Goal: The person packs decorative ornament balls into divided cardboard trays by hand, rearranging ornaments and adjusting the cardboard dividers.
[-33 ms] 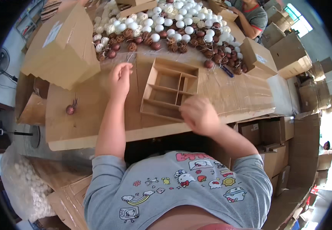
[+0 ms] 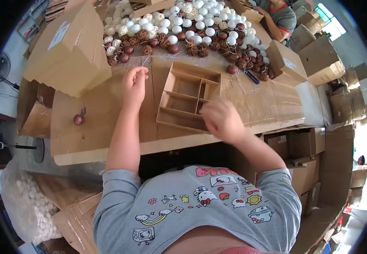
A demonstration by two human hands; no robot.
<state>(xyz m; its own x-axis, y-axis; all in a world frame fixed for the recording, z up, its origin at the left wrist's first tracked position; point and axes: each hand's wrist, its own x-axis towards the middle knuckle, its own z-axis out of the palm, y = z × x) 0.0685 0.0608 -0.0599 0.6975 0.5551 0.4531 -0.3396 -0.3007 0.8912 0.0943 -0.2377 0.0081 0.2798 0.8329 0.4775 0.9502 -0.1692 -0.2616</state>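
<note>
An open cardboard box with dividers [image 2: 183,120] lies on the table in front of me, its several compartments bare inside. Over its near right corner is my right hand [image 2: 223,121], fingers curled in and slightly blurred; whether they touch the box or hold something small cannot be seen. My left hand [image 2: 134,84] is raised to the left of the box, apart from it, with thumb and fingers pinched together; what is in the pinch, if anything, is hidden. Beyond both hands spreads a heap of balls [image 2: 173,40]: white, cream woven, brown woven and dark red glittery, many with strings.
One dark red ball [image 2: 78,120] sits alone at the table's left. A large carton [image 2: 71,51] stands at the far left, a smaller carton [image 2: 286,63] at the right. A dark blue tool [image 2: 252,77] lies near the heap. Another person [image 2: 281,21] sits at the far right.
My right hand has shifted slightly away from me, over the box's right side. My left hand keeps nearly the same place and pinch.
</note>
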